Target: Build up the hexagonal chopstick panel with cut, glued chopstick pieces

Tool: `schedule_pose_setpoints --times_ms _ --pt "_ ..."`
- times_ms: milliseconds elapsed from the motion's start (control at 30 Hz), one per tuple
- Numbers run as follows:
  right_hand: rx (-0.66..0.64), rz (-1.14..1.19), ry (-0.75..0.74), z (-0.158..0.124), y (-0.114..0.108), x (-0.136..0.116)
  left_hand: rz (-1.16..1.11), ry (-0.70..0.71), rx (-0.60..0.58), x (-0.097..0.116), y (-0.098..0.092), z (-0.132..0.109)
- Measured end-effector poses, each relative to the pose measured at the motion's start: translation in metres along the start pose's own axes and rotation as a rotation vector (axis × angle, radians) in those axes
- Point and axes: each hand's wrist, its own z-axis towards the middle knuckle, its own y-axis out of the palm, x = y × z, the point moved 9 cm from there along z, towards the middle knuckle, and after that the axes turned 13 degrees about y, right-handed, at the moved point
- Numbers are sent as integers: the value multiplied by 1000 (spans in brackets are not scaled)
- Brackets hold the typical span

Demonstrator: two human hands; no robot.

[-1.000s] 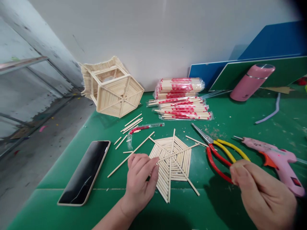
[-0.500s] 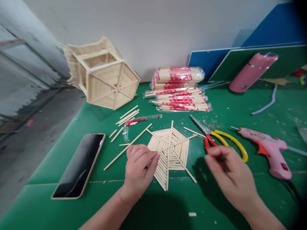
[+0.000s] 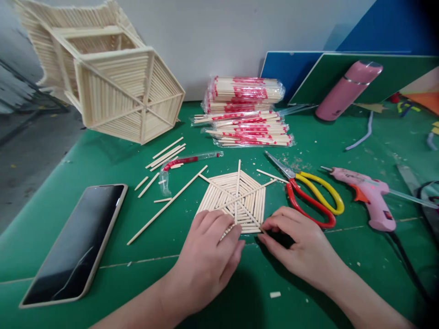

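Observation:
A hexagonal panel of thin wooden sticks (image 3: 252, 194) lies flat on the green table, with long sticks crossing it like spokes. Its lower left part is covered by my left hand (image 3: 214, 249), whose closed fingers press on the panel. At the lower right corner, my right hand (image 3: 297, 242) pinches the end of a spoke stick between thumb and forefinger. Scissors (image 3: 310, 192) with one red and one yellow handle rest just beyond my right hand. To the left of the panel lies a long loose stick (image 3: 166, 206).
A larger stick-built model (image 3: 120, 91) stands at the back left, near wrapped chopstick bundles (image 3: 245, 114). A phone (image 3: 77, 242) lies on the left. On the right are a pink glue gun (image 3: 366, 194) with its cord and a pink flask (image 3: 348, 91). Short stick pieces (image 3: 166, 155) lie behind.
My right hand has moved left from beside the scissors to the panel's lower right corner. My left hand now rests over the panel's lower left. The view has shifted closer.

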Motion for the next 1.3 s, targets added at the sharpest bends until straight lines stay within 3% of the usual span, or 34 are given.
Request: schedule_pose_setpoints --times_ms 167,767,1300 --pt "31 -59 15 1 2 -2 -15 -8 6 0 8 1" --pt "102 -285 -87 0 7 -12 125 28 37 2 6 4" --pt "145 -288 -75 1 5 -13 84 10 39 2 6 6"
